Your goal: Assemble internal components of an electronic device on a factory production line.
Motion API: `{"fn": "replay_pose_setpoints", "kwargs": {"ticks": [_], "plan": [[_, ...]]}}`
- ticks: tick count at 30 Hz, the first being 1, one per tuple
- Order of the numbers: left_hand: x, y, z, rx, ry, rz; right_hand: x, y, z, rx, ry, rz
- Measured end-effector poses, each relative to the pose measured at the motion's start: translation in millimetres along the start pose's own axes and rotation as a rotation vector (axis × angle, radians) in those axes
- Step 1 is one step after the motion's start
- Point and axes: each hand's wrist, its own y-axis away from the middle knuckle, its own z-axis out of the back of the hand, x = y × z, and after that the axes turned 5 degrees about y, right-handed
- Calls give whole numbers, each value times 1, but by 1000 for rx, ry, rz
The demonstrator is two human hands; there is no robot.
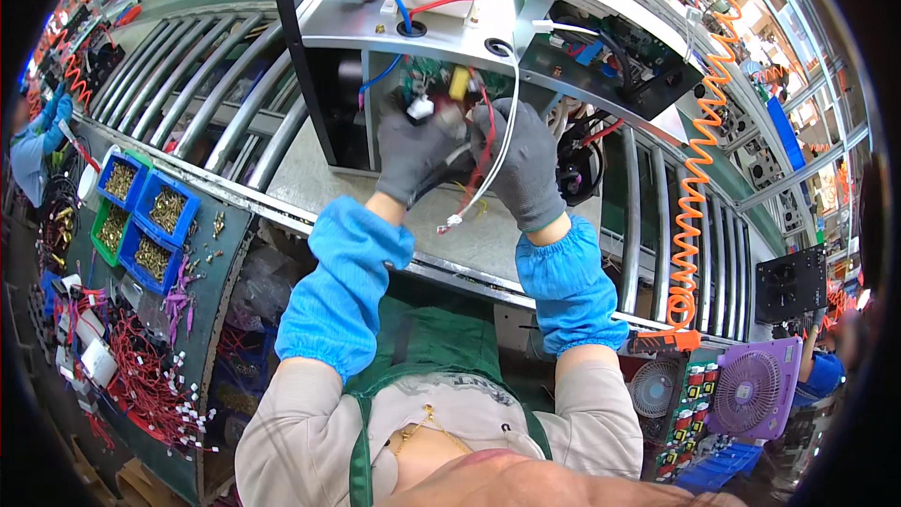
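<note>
Head view: left hand (413, 152) and right hand (526, 169), both grey-gloved, raised side by side into open metal chassis (422, 33) on roller conveyor (216, 84). Left fingers closed on white connector (420, 109); right hand curled around white wire (507, 122), running near-vertical, loose plug end pointing down. Fingertips partly hidden; exact grip unclear.

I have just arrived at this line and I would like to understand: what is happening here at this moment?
A person in grey gloves and blue sleeve covers is working inside an open metal chassis that stands on a roller conveyor. The left hand holds a small white connector among the red wires, and the right hand is closed around a white cable. Blue bins of brass-coloured screws sit at the left, and an orange coiled hose hangs at the right.
</note>
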Motion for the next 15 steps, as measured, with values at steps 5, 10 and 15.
{"fn": "replay_pose_setpoints", "kwargs": {"ticks": [5, 10, 15], "plan": [[41, -15, -5, -45, -103, -176, 10, -10, 8, -12, -44, -32], [15, -19, 0, 70, 192, -154, 58, -24, 30, 187, -177, -226], [27, -41, 9, 55, 54, -187, 92, -54, -12, 273, -217, -308]]}}
